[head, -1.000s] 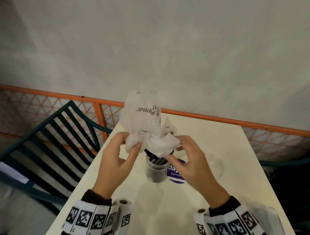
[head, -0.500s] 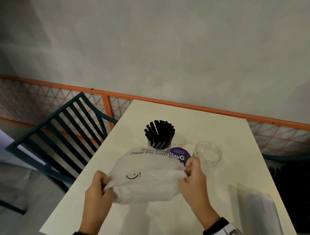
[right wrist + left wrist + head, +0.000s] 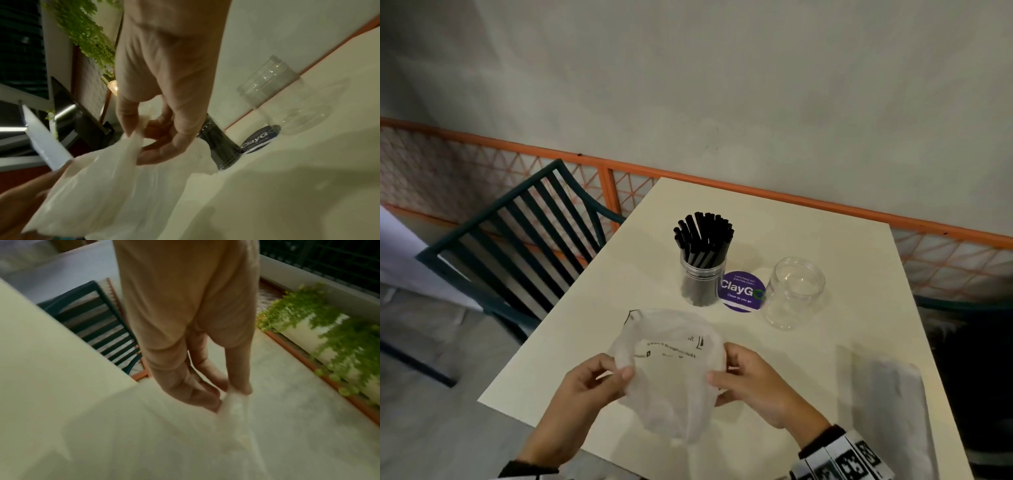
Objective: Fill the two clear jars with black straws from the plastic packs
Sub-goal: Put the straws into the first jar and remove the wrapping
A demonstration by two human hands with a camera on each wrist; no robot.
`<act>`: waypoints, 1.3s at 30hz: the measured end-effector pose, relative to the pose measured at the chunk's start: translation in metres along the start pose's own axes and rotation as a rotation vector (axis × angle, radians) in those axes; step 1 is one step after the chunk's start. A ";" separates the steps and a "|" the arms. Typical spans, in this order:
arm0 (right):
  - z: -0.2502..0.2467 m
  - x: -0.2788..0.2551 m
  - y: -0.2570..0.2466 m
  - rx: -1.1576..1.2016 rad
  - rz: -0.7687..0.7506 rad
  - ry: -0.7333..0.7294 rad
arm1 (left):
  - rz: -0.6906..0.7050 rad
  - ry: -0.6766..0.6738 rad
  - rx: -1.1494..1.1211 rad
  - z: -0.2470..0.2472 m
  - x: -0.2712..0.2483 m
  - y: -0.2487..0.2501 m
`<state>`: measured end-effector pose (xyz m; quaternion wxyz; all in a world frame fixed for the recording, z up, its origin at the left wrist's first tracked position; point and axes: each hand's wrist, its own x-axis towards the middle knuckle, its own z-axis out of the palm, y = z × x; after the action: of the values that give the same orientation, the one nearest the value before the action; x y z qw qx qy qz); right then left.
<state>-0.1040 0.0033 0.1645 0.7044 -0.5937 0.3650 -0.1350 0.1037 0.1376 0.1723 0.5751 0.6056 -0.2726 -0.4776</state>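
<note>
A clear jar (image 3: 701, 285) packed with black straws (image 3: 703, 236) stands mid-table. To its right stands a second clear jar (image 3: 792, 293), with nothing in it. Both hands hold a limp, translucent plastic pack (image 3: 671, 370) over the near table edge. My left hand (image 3: 585, 394) pinches its left side between thumb and fingers (image 3: 236, 389). My right hand (image 3: 750, 380) grips its right side (image 3: 131, 134). No straws show inside the pack. In the right wrist view the straw jar (image 3: 222, 146) and the clear jar (image 3: 287, 100) lie beyond the fingers.
A round purple "ClayGo" sticker (image 3: 741, 291) sits between the jars. Another plastic pack (image 3: 890, 404) lies at the table's near right. A dark slatted chair (image 3: 517, 240) stands left of the cream table (image 3: 825, 240). An orange railing (image 3: 791, 198) runs behind.
The plastic pack came off the top of the straw jar and moved down toward me. Both hands now hold it slack near the table's front edge, and the straws stand uncovered.
</note>
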 end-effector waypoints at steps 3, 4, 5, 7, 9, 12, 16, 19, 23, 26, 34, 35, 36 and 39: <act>0.007 0.005 0.007 -0.411 -0.174 0.351 | 0.136 0.137 0.257 0.002 0.005 -0.001; 0.008 0.006 0.007 -0.486 -0.228 0.483 | 0.223 0.247 0.472 -0.002 0.009 -0.003; 0.009 0.007 0.007 -0.534 -0.260 0.581 | 0.298 0.341 0.665 -0.004 0.012 -0.003; 0.014 0.013 0.008 -0.585 -0.273 0.690 | 0.328 0.415 0.846 -0.010 0.014 0.000; 0.019 0.022 0.011 -0.511 -0.222 0.648 | 0.243 0.383 0.836 -0.023 0.019 -0.003; 0.023 0.025 0.012 -0.274 -0.059 0.337 | 0.063 0.189 0.801 -0.051 0.025 -0.007; 0.027 0.017 0.010 0.232 0.071 -0.027 | -0.109 -0.137 0.338 -0.085 0.028 0.001; 0.036 0.023 0.012 0.058 0.059 0.022 | -0.068 -0.137 0.272 -0.104 0.037 0.002; 0.060 0.044 0.018 -0.316 -0.023 0.536 | 0.252 0.148 0.679 -0.118 0.056 -0.006; 0.080 0.051 0.024 -0.698 -0.071 0.615 | 0.434 0.199 0.978 -0.116 0.066 -0.013; 0.115 0.069 0.059 -1.202 -0.123 0.277 | 0.470 -0.202 1.263 -0.131 0.080 -0.064; 0.118 0.074 0.066 -1.234 -0.047 0.276 | 0.458 -0.226 1.243 -0.132 0.078 -0.064; 0.121 0.080 0.073 -1.250 0.068 0.225 | 0.475 -0.229 1.233 -0.131 0.075 -0.064; 0.133 0.099 0.095 -1.331 0.148 0.208 | 0.625 -0.250 1.261 -0.109 0.069 -0.064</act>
<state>0.0315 0.0636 0.0445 0.1573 -0.8583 0.4758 0.1107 0.2141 0.1364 0.0800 0.1899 0.6571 -0.7215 -0.1075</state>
